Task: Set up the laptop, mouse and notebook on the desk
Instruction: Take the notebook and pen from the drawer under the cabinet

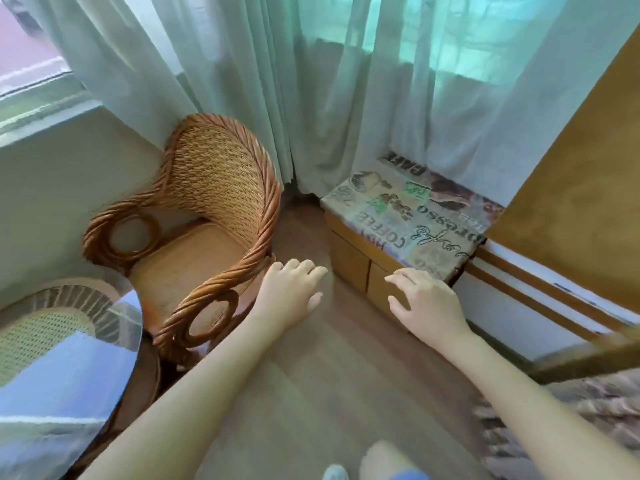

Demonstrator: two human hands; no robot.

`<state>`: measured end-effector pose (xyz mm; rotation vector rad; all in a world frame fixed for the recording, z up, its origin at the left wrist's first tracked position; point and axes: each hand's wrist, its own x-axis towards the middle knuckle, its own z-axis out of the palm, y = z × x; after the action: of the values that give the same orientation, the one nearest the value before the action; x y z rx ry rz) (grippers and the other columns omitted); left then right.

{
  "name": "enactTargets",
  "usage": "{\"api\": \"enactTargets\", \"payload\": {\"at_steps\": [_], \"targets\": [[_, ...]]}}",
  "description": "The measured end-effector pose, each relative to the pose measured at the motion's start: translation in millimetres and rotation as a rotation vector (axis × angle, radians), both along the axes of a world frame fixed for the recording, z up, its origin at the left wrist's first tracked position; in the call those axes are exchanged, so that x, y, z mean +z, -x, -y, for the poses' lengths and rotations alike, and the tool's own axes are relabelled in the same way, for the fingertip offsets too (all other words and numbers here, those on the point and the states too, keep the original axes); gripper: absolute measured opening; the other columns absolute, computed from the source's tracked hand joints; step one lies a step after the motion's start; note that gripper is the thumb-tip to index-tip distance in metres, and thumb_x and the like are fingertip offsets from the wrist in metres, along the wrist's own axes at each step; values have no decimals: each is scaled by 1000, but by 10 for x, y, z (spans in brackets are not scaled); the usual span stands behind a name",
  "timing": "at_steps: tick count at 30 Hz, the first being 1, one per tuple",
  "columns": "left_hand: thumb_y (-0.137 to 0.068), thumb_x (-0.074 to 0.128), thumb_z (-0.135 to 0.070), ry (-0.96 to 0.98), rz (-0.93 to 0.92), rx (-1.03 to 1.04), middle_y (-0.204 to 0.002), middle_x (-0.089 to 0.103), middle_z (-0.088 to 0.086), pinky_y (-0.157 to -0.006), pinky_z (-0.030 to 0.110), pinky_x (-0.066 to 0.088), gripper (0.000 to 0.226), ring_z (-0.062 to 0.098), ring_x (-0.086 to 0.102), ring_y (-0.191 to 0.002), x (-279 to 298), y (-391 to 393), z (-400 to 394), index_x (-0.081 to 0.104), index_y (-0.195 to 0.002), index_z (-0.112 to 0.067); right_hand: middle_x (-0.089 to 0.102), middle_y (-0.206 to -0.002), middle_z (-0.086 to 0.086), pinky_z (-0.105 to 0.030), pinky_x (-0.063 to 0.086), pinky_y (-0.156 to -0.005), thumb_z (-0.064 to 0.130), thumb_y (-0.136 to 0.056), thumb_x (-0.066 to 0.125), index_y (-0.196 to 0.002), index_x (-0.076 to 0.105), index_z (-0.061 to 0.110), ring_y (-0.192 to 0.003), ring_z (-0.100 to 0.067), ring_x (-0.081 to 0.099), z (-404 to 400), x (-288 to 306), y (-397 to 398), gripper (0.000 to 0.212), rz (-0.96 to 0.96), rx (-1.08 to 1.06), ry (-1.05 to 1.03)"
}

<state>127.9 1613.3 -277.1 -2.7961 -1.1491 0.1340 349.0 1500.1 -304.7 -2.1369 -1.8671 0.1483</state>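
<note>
No laptop, mouse or notebook shows in the head view. My left hand (292,292) hangs in the air over the wooden floor, fingers loosely relaxed and holding nothing, just right of the wicker chair's arm. My right hand (424,301) is stretched out beside it, palm down, fingers relaxed and empty, in front of the low wooden bench. Both forearms reach in from the bottom of the frame.
A wicker armchair (207,216) stands in the corner at left. A round glass-topped table (65,368) fills the lower left. A low wooden bench with a coffee-print cushion (408,216) sits under pale curtains (311,98). A wooden panel (571,202) rises at right. Bare wooden floor (329,375) lies between.
</note>
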Motion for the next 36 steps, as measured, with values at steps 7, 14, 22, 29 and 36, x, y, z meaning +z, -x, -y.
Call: {"api": "enactTargets", "payload": {"at_steps": [7,14,22,29,36], "targets": [[-90,50,-45,131,87,7,-126,60,-3,-84,36,43,46,23,57,-111,-774,-832,-1419,50,-134,-29,62,-118,5,-34,49,-83,27,-85,60,-116,64,20,-109,-19,57,-1129,-694,-397,32,-102,-130,77],[-89,56,-46,507,291,211,-116,64,-9,-88,36,46,38,17,58,-110,-2086,-1470,-2389,56,-125,-34,63,-113,13,-31,47,-87,27,-84,63,-109,66,29,-105,-8,57,-2097,-1773,-559,25,-726,-541,85],[-96,18,-63,1405,783,925,-138,55,5,-103,43,44,69,25,56,-121,-3569,-2217,-2975,38,-144,-17,66,-116,-7,-42,45,-93,22,-96,41,-113,60,15,-106,-24,61,-2806,-3122,-671,26,-2135,-1291,-243],[-83,11,-80,1823,1089,1275,-159,17,5,-115,41,24,92,28,19,-146,-4247,-2507,-3314,23,-152,-20,54,-131,-16,-48,33,-106,43,-99,33,-129,44,9,-124,-34,50,-3225,-3922,-731,47,-2345,-1559,-667],[-79,25,-84,1816,1298,1381,-110,62,9,-76,34,44,89,21,62,-101,-4444,-2488,-3414,52,-127,-14,40,-148,-11,-48,29,-109,63,-92,26,-143,31,9,-132,-30,43,-3221,-4148,-848,75,-2321,-1598,-1040]]}}
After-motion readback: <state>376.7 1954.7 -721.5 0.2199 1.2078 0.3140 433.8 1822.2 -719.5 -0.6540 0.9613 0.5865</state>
